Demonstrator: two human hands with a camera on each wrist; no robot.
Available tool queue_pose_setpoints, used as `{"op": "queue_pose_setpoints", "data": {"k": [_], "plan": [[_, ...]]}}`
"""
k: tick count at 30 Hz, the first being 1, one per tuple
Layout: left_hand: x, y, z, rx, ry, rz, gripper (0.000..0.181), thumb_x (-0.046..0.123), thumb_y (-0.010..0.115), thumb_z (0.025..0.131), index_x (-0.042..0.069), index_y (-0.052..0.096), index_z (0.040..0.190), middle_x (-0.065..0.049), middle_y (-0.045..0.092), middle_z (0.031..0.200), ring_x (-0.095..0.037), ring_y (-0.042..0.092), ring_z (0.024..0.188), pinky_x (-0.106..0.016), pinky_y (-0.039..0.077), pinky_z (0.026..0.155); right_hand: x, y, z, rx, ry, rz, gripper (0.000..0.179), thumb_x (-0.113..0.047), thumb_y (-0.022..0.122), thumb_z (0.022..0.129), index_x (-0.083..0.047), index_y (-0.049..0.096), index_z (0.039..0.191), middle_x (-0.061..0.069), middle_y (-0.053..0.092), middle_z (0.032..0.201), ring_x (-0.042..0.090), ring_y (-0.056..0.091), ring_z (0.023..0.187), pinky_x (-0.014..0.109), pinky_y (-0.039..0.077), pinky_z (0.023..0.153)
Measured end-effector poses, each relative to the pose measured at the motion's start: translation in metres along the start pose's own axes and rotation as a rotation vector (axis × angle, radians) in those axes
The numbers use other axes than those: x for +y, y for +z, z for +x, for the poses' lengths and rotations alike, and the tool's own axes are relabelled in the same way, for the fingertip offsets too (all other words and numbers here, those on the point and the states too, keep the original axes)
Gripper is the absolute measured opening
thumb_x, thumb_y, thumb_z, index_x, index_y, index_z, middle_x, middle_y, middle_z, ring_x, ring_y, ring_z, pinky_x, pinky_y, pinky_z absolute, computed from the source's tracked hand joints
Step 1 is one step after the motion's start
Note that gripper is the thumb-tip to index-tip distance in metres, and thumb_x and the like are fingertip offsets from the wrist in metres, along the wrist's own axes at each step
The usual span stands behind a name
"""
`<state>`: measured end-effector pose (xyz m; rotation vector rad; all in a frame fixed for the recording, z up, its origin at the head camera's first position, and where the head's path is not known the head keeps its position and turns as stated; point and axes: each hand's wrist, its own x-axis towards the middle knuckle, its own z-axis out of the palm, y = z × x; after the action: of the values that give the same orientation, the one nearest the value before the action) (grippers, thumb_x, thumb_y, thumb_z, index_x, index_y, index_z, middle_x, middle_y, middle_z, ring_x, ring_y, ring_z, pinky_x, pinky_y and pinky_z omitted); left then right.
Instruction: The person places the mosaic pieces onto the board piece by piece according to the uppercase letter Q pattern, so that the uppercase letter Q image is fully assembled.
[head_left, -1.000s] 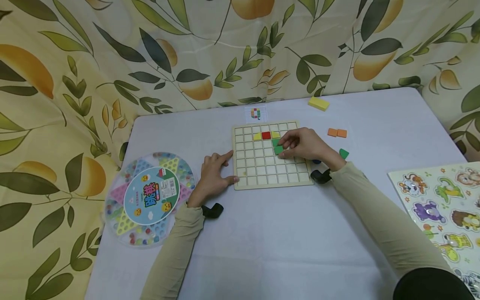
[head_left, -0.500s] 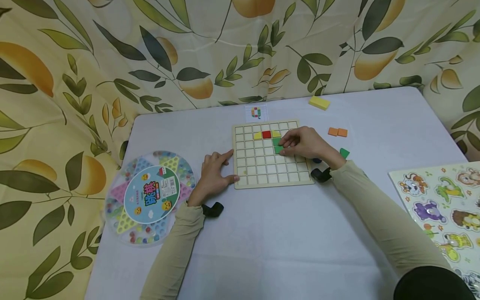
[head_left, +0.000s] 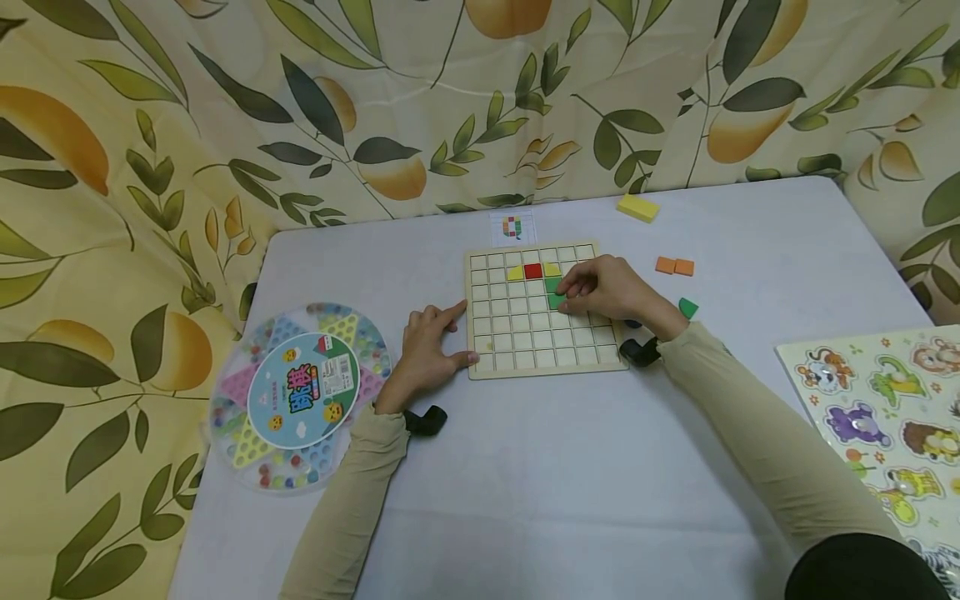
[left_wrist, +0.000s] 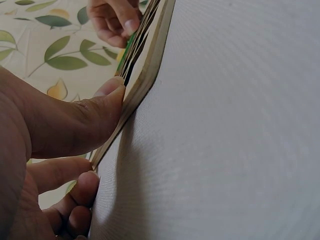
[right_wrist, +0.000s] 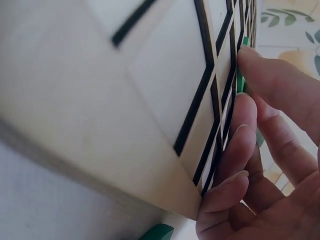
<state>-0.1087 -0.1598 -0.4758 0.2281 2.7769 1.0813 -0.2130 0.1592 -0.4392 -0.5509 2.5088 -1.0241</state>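
Note:
In the head view, a wooden grid board [head_left: 517, 342] lies mid-table. My left hand [head_left: 429, 346] steadies its left edge, thumb near the front corner and index finger farther back; the left wrist view shows the thumb [left_wrist: 85, 122] pressed against the wooden rim. Over the board's right half, my right hand [head_left: 606, 287] pinches a green square tile [head_left: 556, 302] between thumb and fingertips, low in a cell. Another green tile [head_left: 552, 285] sits directly behind it. Farther back, a red tile [head_left: 532, 271] lies between two yellow rounded tiles [head_left: 515, 272].
A small pattern card [head_left: 512, 227] lies behind the board. To the right are two orange tiles [head_left: 665, 265], a green quarter-round piece [head_left: 687, 307] and a yellow block [head_left: 637, 207]. A round marble game [head_left: 303, 392] stands left; an animal puzzle [head_left: 862, 375] lies far right.
Very little differs. The right fingertips and the front green tile have shifted only slightly within the same cell; the left hand stays at the board's edge.

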Motion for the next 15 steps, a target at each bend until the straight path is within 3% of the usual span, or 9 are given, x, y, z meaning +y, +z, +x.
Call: {"op": "queue_pose_setpoints", "data": {"k": [9,15], "plan": [[0.001,0.001,0.0,0.005,-0.003,-0.007,0.088,0.026,0.088,0.085,0.017,0.047,0.162,-0.008,0.053,0.108,-0.028,0.036,0.103,-0.043,0.028,0.095,0.003,-0.004,-0.003,-0.015,-0.019,0.012,0.023,-0.017,0.087,0.089,-0.007,0.081,0.108,0.008,0.074,0.095,0.02,0.062,0.086,0.023,0.048,0.075],[0.002,0.0,-0.001,0.004,0.009,-0.008,0.087,0.026,0.087,0.086,0.016,0.046,0.162,-0.009,0.053,0.108,-0.027,0.035,0.102,-0.043,0.027,0.094,0.008,-0.019,-0.009,0.062,-0.008,-0.019,0.028,-0.02,0.088,0.088,-0.008,0.081,0.112,0.008,0.077,0.097,0.018,0.065,0.086,0.023,0.048,0.074]]}}
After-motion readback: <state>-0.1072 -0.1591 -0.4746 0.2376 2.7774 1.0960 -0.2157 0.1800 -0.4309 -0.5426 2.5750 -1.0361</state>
